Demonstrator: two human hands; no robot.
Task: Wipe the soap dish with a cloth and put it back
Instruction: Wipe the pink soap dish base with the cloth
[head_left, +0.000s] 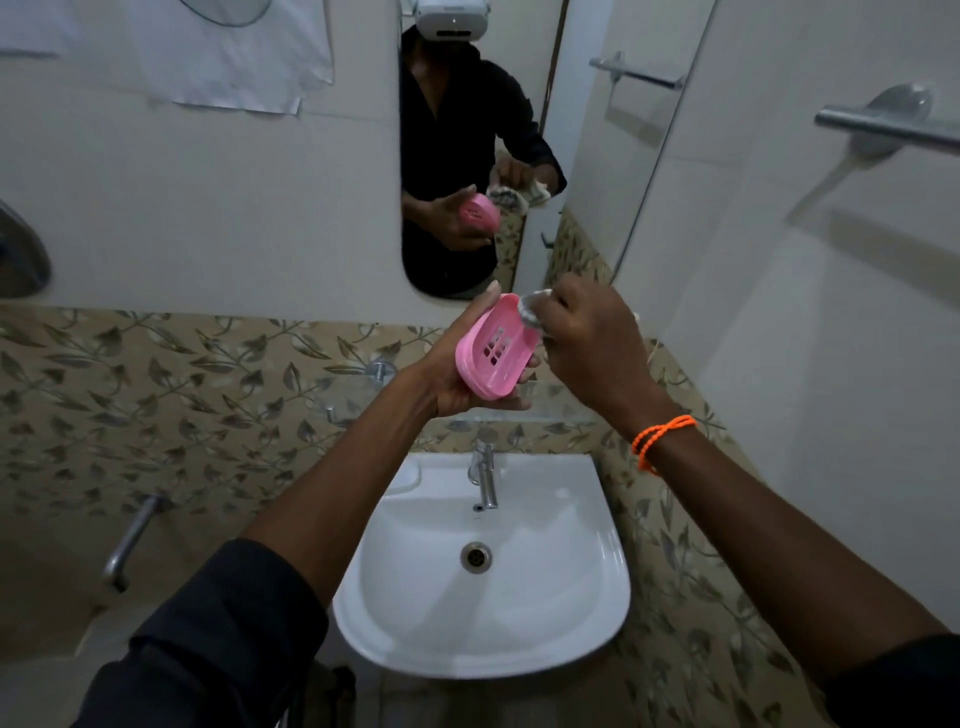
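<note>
Held the pink soap dish (496, 347) up in the left hand (457, 374), above the white sink (571, 623) and in front of the mirror (467, 130), well away from any place where it could be put back. Cupped from below, palm under the tilted dish, thumb on the far rim, slotted inside turned toward the camera. Closed the right hand (592, 338) around a bunched pale cloth (532, 312), pressed on the upper right edge of the dish. Judged as the wiping step, only the corner near the rim reached so far. To do it well: better to keep the left grip firm but low, off the surface to be cleaned; better to drag the cloth across the whole hollow and over the drain slots, then around the rim. Good also to stay over the sink, in case of a slip from wet plastic.
</note>
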